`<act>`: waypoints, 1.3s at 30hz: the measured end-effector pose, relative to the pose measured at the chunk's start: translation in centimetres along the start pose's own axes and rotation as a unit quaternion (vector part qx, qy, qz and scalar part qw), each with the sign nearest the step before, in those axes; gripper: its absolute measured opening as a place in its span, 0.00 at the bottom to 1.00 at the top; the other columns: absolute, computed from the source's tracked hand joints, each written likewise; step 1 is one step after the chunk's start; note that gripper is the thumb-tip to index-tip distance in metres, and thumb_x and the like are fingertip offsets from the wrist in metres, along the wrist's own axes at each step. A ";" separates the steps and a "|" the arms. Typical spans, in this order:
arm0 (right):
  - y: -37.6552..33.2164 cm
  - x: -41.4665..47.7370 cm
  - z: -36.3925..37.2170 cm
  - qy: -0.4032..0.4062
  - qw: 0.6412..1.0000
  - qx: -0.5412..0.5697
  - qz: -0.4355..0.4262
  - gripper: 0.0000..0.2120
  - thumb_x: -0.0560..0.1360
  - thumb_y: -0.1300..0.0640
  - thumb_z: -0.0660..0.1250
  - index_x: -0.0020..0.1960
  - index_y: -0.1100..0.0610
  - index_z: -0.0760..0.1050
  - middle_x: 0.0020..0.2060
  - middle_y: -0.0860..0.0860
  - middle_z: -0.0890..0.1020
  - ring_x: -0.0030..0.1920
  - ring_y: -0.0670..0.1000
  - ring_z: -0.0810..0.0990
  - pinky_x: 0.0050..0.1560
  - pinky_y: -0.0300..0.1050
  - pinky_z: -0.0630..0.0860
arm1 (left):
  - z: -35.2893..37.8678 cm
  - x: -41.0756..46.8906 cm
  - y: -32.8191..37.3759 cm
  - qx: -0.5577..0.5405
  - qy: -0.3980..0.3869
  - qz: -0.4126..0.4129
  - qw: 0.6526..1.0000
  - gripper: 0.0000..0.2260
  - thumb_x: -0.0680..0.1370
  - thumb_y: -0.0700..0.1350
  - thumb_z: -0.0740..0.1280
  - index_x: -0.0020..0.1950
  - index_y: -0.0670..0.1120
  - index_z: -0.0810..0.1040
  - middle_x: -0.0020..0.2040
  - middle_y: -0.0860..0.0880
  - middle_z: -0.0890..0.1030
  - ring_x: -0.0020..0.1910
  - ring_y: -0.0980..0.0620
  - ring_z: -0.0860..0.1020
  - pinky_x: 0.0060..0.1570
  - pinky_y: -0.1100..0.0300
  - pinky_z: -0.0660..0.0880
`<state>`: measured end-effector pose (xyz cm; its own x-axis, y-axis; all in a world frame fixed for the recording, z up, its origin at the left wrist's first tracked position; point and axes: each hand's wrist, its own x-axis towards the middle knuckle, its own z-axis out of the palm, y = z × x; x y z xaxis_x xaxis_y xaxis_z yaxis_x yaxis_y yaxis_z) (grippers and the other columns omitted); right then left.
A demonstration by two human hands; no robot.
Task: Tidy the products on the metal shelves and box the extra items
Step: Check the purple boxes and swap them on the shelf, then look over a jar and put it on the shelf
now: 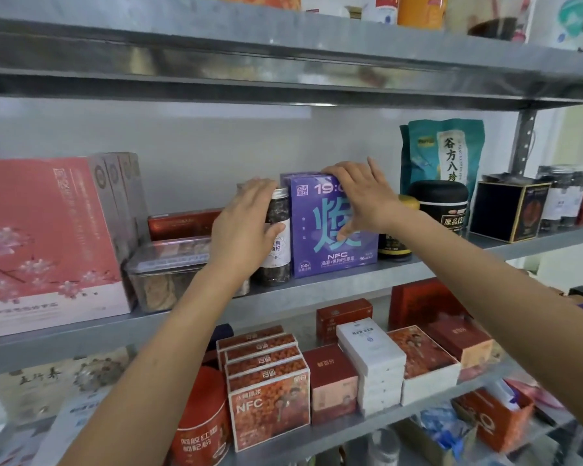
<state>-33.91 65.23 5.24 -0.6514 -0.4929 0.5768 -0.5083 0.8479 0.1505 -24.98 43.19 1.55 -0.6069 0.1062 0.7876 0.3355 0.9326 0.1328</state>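
Note:
On the middle metal shelf stands a purple box marked NFC. My right hand grips its upper right corner, fingers over the top and thumb on the front face. Just left of the box stands a clear jar of dark dried goods with a white label. My left hand wraps round this jar's upper part from the left. Jar and box stand close side by side, both upright.
Tall pink boxes fill the shelf's left end, with a clear lidded tub and a red box beside them. To the right stand a black jar, a teal bag and a black box. Orange and red boxes crowd the shelf below.

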 end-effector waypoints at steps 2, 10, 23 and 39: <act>0.1 -0.1 0.1 0.002 1.000 -0.001 -0.003 0.52 0.62 0.43 0.80 0.76 0.50 0.53 0.73 0.51 0.62 0.76 0.54 0.56 0.76 0.58 0.39 | 0.4 -0.2 0.0 0.013 0.002 0.005 1.000 0.31 0.78 0.48 0.68 0.78 0.47 0.58 0.79 0.47 0.60 0.78 0.50 0.56 0.72 0.53 0.60; 2.9 -2.8 -0.5 0.036 0.998 -0.014 -0.050 0.57 0.67 0.41 0.75 0.79 0.53 0.40 0.79 0.55 0.45 0.78 0.54 0.43 0.74 0.52 0.33 | 4.5 -4.3 4.4 0.130 0.082 0.038 0.987 0.36 0.79 0.55 0.61 0.80 0.46 0.45 0.80 0.44 0.46 0.78 0.45 0.41 0.76 0.47 0.44; 13.3 -6.9 1.4 0.036 0.992 -0.088 -0.088 0.37 0.75 0.34 0.60 0.69 0.63 0.64 0.70 0.59 0.70 0.78 0.57 0.49 0.70 0.47 0.24 | 17.8 -7.8 10.4 0.249 0.016 -0.051 0.967 0.35 0.79 0.64 0.54 0.81 0.50 0.50 0.80 0.44 0.52 0.79 0.43 0.49 0.76 0.45 0.45; 13.4 -8.1 2.8 0.122 0.947 0.287 -0.076 0.31 0.64 0.46 0.79 0.55 0.59 0.67 0.56 0.55 0.67 0.58 0.54 0.66 0.55 0.43 0.64 | 17.8 -8.5 11.9 0.324 -0.031 -0.099 0.940 0.33 0.79 0.65 0.46 0.80 0.48 0.51 0.79 0.41 0.55 0.78 0.40 0.53 0.75 0.44 0.49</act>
<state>-37.00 79.99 0.36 -0.4313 -0.4816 0.7629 -0.8544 0.4896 -0.1739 -28.61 59.55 -14.27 -0.6589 -0.0904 0.7468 -0.2863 0.9482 -0.1378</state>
